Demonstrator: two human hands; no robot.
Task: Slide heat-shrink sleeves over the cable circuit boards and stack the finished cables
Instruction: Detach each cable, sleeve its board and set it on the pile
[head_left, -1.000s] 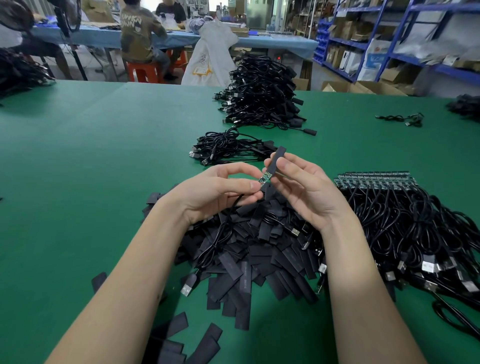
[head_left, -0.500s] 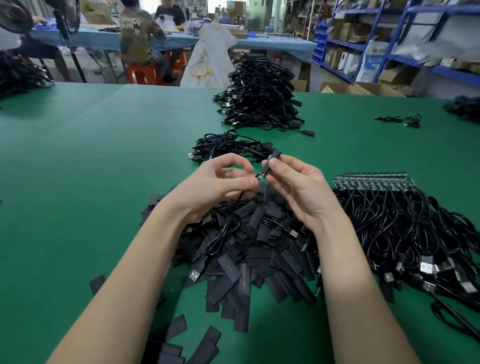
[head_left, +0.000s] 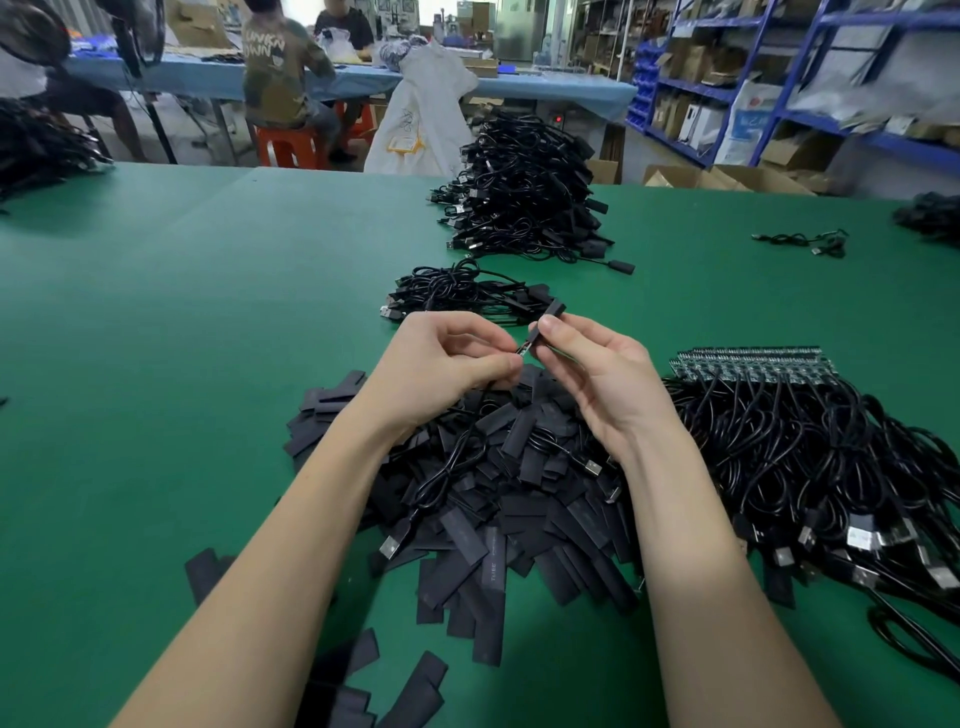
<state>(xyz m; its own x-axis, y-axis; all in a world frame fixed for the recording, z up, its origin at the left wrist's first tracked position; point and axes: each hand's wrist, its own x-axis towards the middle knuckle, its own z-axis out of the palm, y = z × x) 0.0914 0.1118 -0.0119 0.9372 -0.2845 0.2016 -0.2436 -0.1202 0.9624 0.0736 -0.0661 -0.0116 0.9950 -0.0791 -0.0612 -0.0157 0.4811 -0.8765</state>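
- On a green workshop table (head_left: 182, 322), loose sleeves (head_left: 498, 519) lie heaped.
- The right hand (head_left: 602, 384) pinches a sleeve (head_left: 545, 325), now covering nearly all the board (head_left: 522, 349); the left hand (head_left: 441, 364) grips the cable (head_left: 452, 462).
- Stacking looks imminent.

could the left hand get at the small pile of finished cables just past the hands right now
Probably not yet: the path over the green table is free, but the left hand is pinching the cable while the right hand holds the sleeve; the small pile lies just beyond.

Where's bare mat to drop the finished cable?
Free: the wide green table left of the small cable stack, and the strip between that stack and the big pile. Crowded: the loose sleeves under both hands, and the unsleeved cables on the right.
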